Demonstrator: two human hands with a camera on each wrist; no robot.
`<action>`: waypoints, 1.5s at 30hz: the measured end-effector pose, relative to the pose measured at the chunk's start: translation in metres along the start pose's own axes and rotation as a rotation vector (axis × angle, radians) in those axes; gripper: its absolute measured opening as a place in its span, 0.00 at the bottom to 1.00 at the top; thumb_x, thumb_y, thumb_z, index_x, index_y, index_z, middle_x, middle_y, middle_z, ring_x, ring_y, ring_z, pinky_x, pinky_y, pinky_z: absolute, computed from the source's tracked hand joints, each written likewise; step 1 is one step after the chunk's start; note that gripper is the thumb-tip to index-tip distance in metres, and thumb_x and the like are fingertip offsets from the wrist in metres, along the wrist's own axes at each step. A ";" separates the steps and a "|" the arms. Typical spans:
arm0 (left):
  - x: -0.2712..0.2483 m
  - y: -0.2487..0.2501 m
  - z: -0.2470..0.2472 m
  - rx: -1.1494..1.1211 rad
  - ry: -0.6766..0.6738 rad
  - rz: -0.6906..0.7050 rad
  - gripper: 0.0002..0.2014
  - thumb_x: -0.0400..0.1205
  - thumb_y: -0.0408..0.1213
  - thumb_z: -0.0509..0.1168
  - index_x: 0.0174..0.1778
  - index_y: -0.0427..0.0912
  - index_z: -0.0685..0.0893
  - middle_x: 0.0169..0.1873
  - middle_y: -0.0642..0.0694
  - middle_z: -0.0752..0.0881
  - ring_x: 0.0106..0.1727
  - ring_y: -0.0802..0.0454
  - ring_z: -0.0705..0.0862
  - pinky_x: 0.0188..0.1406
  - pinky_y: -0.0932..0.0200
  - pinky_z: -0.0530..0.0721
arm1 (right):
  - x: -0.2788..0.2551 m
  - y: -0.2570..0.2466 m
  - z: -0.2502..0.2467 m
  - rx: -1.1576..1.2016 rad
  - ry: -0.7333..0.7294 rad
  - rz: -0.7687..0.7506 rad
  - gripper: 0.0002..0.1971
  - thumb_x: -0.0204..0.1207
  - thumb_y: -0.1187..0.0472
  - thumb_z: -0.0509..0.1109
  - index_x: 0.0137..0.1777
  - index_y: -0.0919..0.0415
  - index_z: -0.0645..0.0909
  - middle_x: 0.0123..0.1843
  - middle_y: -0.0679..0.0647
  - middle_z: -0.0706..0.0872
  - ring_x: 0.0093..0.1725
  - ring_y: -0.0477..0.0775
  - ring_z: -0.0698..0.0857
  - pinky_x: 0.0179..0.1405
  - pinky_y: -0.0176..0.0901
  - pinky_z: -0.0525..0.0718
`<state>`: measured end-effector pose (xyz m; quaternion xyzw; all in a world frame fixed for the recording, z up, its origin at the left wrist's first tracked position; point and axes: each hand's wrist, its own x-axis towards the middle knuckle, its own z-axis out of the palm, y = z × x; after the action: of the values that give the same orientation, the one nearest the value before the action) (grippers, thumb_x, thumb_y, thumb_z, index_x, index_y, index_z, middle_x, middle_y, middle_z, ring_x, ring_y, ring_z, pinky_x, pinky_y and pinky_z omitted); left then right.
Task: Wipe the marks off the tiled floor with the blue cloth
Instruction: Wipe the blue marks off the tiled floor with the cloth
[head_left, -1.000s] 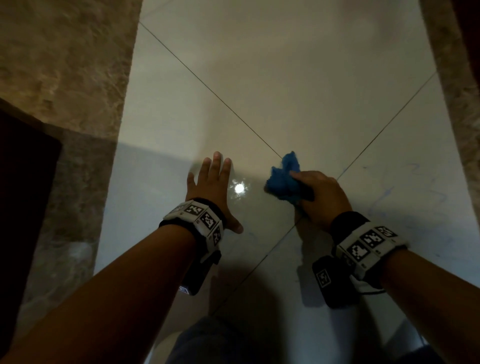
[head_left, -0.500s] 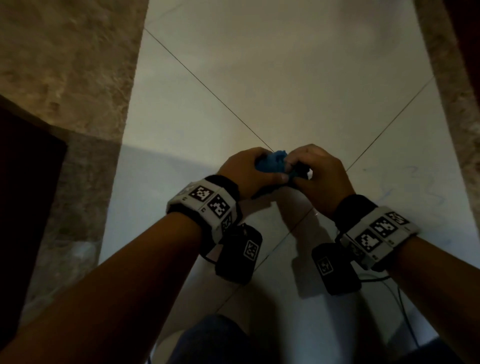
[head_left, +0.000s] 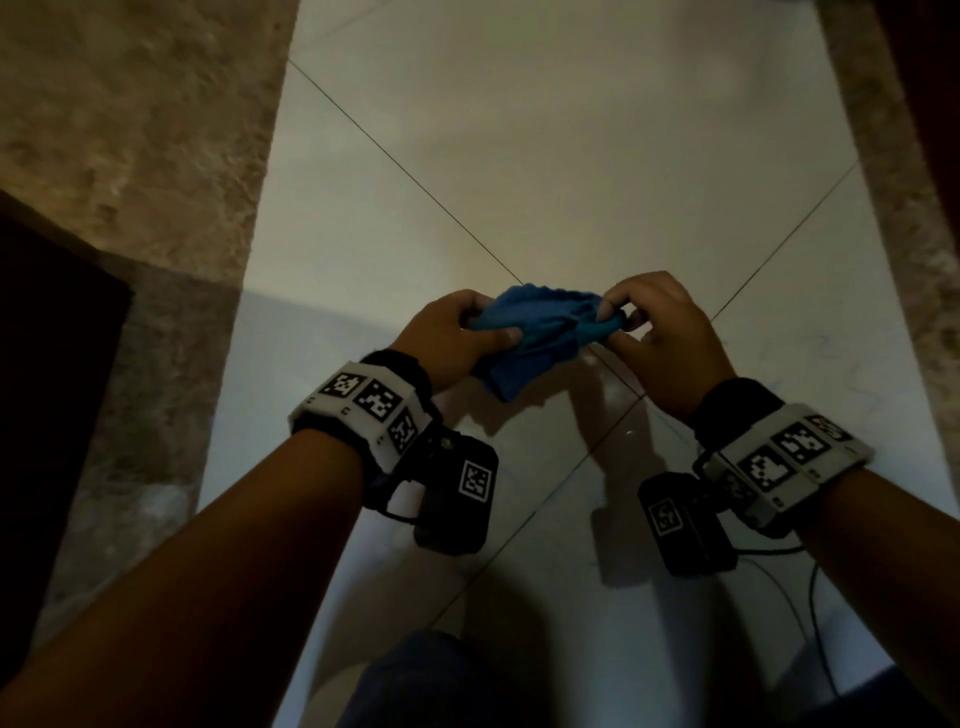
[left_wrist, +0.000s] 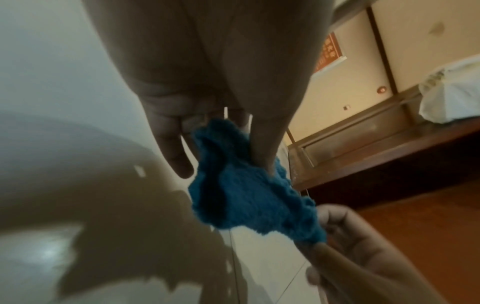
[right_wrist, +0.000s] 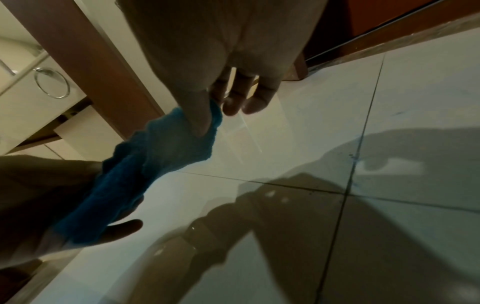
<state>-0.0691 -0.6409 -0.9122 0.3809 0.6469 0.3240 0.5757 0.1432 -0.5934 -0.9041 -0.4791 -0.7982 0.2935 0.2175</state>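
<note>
Pinching the blue cloth (head_left: 540, 332) between left hand (head_left: 452, 338) and right hand (head_left: 670, 338), only the right wrist view shows faint marks (right_wrist: 397, 113).

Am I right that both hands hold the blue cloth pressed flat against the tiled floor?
Not quite. Both the left hand and the right hand do hold the blue cloth, but it is lifted clear of the tiled floor, stretched between them; the right wrist view shows floor beneath it.

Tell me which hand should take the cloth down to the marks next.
Right. The faint blue marks lie on the tile beside the right hand, which already pinches the blue cloth; the left hand is farther away.
</note>
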 end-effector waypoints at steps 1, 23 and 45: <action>0.001 -0.001 -0.001 -0.029 0.005 -0.005 0.07 0.79 0.33 0.71 0.42 0.46 0.79 0.47 0.40 0.84 0.55 0.36 0.85 0.58 0.40 0.85 | 0.001 -0.001 -0.001 0.049 0.002 0.070 0.14 0.70 0.75 0.71 0.42 0.54 0.75 0.52 0.53 0.77 0.43 0.46 0.79 0.44 0.25 0.78; 0.004 -0.017 -0.015 -0.028 0.146 0.031 0.09 0.85 0.32 0.63 0.40 0.47 0.72 0.31 0.45 0.80 0.29 0.56 0.79 0.31 0.63 0.77 | 0.014 -0.014 0.001 0.550 -0.051 0.615 0.13 0.73 0.76 0.60 0.51 0.64 0.82 0.43 0.59 0.86 0.45 0.58 0.85 0.41 0.43 0.86; -0.007 -0.005 -0.002 0.129 -0.013 0.079 0.04 0.83 0.35 0.67 0.52 0.41 0.81 0.47 0.39 0.87 0.50 0.45 0.85 0.52 0.52 0.83 | 0.027 -0.026 0.002 0.694 -0.108 0.552 0.22 0.76 0.75 0.61 0.65 0.53 0.71 0.53 0.57 0.85 0.49 0.57 0.85 0.36 0.38 0.86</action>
<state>-0.0716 -0.6495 -0.9130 0.4445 0.6470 0.3017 0.5410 0.1133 -0.5789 -0.8861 -0.5567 -0.5047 0.6158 0.2370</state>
